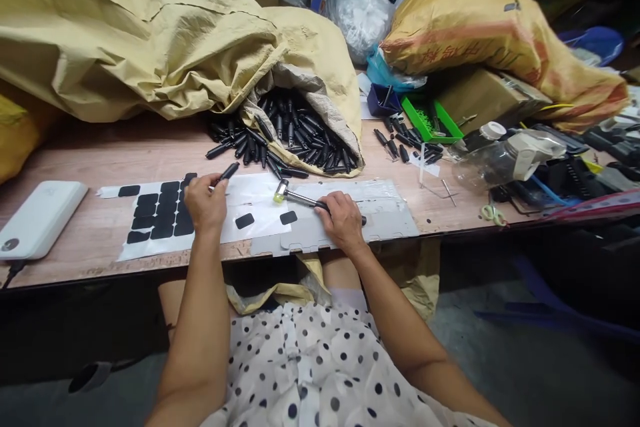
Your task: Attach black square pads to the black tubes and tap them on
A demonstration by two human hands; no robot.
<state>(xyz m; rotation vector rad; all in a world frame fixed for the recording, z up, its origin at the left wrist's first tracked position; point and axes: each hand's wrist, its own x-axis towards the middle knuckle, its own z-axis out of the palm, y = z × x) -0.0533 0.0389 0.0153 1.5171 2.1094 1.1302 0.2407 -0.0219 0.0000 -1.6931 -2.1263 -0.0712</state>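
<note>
Between the fingers of my left hand (206, 203) is a black cylindrical part (229, 171), raised a little above the table and tilted up to the right. My right hand (344, 219) is wrapped round the dark handle of a small hammer (295, 196), whose metal head with a yellowish face points left. Under the hammer lies a grey flat board (395, 213). A white sheet (235, 232) with rows of black rounded stickers (167, 210) is beneath my left hand, which hides some of them. Two loose stickers (245, 221) lie between my hands.
A large beige sack (320, 40) spills many black parts (300, 133) onto the table behind my hands. A white power bank (43, 220) lies at left. To the right are a green tray (433, 119), a clear plastic jug (490, 163), scissors (493, 215) and a yellow sack (480, 20).
</note>
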